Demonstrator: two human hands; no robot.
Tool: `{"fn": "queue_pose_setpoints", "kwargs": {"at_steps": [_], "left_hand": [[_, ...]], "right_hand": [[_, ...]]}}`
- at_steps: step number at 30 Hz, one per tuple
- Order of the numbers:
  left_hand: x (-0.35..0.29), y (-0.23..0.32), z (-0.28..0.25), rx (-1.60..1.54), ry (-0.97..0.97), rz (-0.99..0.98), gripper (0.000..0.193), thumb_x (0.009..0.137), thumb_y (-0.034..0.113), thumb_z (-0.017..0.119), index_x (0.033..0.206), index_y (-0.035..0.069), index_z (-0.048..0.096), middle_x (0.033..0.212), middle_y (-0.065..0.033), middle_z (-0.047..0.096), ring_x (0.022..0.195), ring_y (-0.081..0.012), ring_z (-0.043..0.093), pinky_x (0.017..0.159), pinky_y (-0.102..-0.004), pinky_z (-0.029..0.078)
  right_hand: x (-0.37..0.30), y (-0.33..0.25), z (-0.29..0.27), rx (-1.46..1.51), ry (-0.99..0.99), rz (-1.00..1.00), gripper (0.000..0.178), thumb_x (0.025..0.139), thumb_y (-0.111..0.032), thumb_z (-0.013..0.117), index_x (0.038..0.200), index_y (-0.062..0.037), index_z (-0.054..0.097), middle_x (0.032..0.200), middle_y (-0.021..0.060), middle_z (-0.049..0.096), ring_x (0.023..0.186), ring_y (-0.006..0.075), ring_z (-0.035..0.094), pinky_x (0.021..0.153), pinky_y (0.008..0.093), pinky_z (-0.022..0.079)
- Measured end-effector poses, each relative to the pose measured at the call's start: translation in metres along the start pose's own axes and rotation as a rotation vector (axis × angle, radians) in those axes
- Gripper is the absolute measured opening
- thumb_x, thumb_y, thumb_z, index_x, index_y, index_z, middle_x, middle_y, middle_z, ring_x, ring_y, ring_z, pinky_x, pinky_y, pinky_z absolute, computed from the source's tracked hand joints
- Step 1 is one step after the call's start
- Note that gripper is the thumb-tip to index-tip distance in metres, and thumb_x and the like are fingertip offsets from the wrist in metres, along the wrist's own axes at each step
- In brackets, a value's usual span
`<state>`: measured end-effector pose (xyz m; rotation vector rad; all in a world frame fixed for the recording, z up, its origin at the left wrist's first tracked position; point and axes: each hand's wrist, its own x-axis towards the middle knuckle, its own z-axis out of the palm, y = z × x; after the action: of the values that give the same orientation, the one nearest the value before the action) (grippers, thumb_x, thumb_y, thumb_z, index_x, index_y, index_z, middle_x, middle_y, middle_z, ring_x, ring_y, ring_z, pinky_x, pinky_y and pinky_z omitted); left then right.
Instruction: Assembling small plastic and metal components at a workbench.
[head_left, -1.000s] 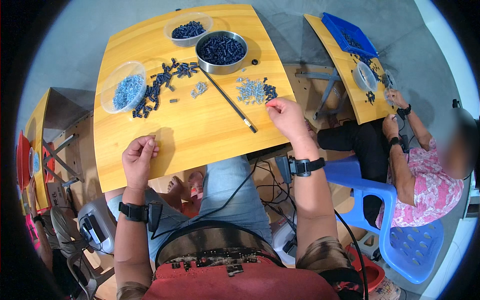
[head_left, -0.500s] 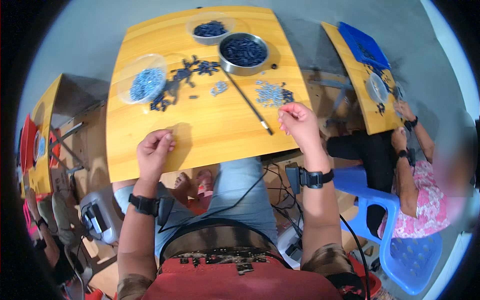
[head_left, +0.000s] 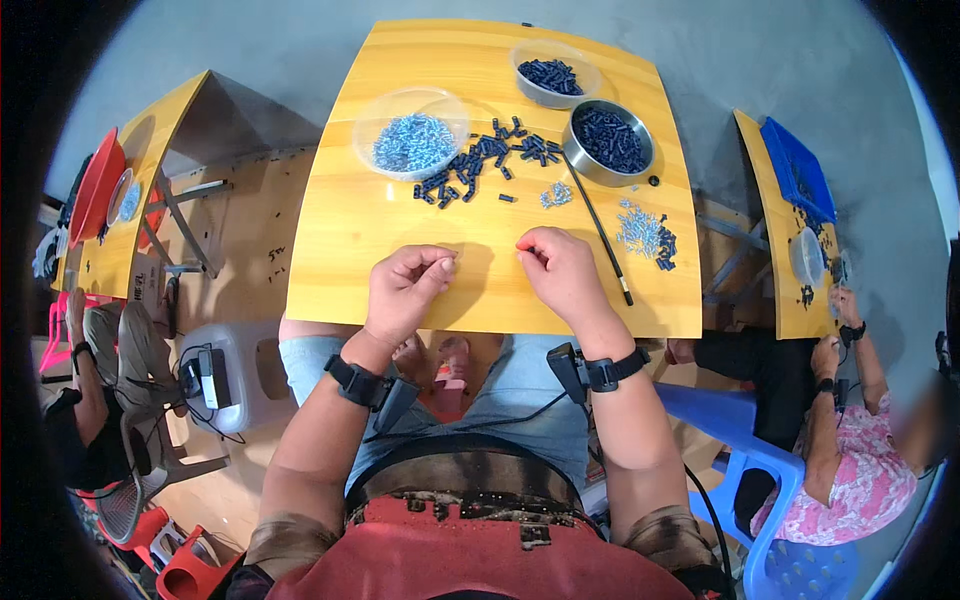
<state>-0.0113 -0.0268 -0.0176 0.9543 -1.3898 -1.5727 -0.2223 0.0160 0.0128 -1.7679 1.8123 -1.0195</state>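
My left hand is held over the near part of the yellow wooden table, thumb and fingertips pinched together; whatever they hold is too small to make out. Facing it, a short gap away, my right hand is closed in a pinch too, with a small dark bit at its fingertips that I cannot name. Right of that hand lies a thin black rod. Beyond it are a pile of small silvery pieces and some black pieces. Loose short black plastic pieces are scattered beyond my hands.
A clear bowl of silvery pieces stands far left. At the back are a clear tub and a metal bowl, both full of black pieces. A co-worker sits right on a blue chair; another person works left.
My right hand has come inward from beside the silvery pile, and both hands are now closer together. The whole view has swung left, so the table appears further right.
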Motion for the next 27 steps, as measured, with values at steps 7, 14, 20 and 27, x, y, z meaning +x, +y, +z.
{"fn": "queue_pose_setpoints", "kwargs": {"at_steps": [7,14,20,27], "left_hand": [[0.000,-0.002,-0.006,-0.055,-0.029,-0.036,0.015,0.087,0.010,0.060,0.096,-0.002,0.061,0.082,-0.0038,0.063,0.072,-0.0083,0.058,0.066,-0.0214,0.048],[0.004,-0.002,-0.006,-0.127,-0.062,-0.035,0.015,0.087,0.009,0.060,0.097,-0.002,0.061,0.082,-0.0040,0.063,0.072,-0.0085,0.058,0.066,-0.0220,0.048],[0.007,0.000,-0.001,-0.157,-0.107,-0.030,0.013,0.087,0.007,0.060,0.095,-0.003,0.061,0.079,-0.0032,0.062,0.071,-0.0082,0.057,0.067,-0.0217,0.048],[0.002,-0.001,-0.020,-0.101,-0.061,-0.067,0.013,0.087,0.009,0.060,0.095,-0.002,0.062,0.079,-0.0040,0.063,0.071,-0.0085,0.058,0.066,-0.0223,0.048]], "right_hand": [[0.013,-0.003,0.008,-0.185,0.012,-0.020,0.009,0.075,-0.005,0.058,0.083,-0.0022,0.060,0.083,0.0140,0.060,0.077,0.0325,0.058,0.068,0.0397,0.048],[0.017,0.002,0.001,-0.279,0.021,-0.142,0.011,0.073,-0.002,0.060,0.084,-0.0003,0.060,0.079,0.0133,0.058,0.071,0.0285,0.058,0.063,0.0344,0.047],[0.016,0.006,0.006,-0.296,0.045,-0.179,0.009,0.073,-0.003,0.061,0.082,-0.0007,0.059,0.080,0.0131,0.057,0.077,0.0307,0.057,0.066,0.0354,0.047],[0.008,0.005,-0.003,-0.217,0.005,-0.148,0.010,0.074,-0.004,0.059,0.084,-0.0037,0.058,0.083,0.0130,0.054,0.082,0.0326,0.055,0.069,0.0401,0.046]]}}
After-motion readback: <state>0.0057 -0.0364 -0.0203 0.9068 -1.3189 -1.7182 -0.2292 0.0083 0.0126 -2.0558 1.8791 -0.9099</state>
